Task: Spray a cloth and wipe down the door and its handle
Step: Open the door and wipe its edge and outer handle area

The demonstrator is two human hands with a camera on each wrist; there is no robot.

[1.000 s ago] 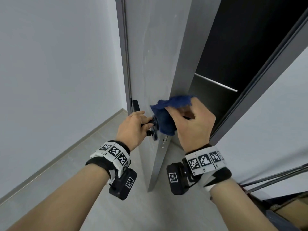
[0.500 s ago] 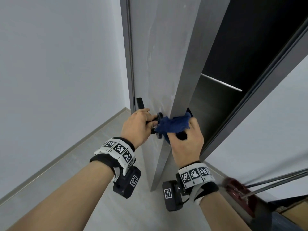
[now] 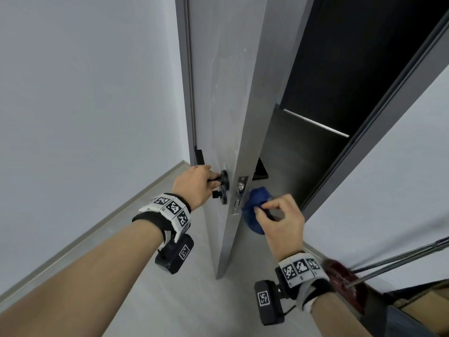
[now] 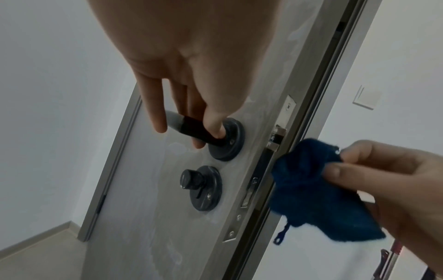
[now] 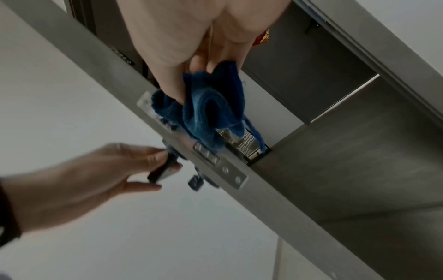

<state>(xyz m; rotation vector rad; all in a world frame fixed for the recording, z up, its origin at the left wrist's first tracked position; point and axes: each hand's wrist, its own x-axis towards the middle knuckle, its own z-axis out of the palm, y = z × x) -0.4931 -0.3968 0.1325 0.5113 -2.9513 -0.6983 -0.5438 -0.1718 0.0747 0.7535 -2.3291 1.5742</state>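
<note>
The left hand curls its fingers around the dark cylindrical lever handle on the near face of the pale grey door, which stands ajar. Below the handle's round rose sits a dark thumb-turn lock. The right hand pinches a bunched dark blue knitted cloth between thumb and fingers, holding it just beside the door's edge at the silver metal latch plate, on the far side from the handle.
</note>
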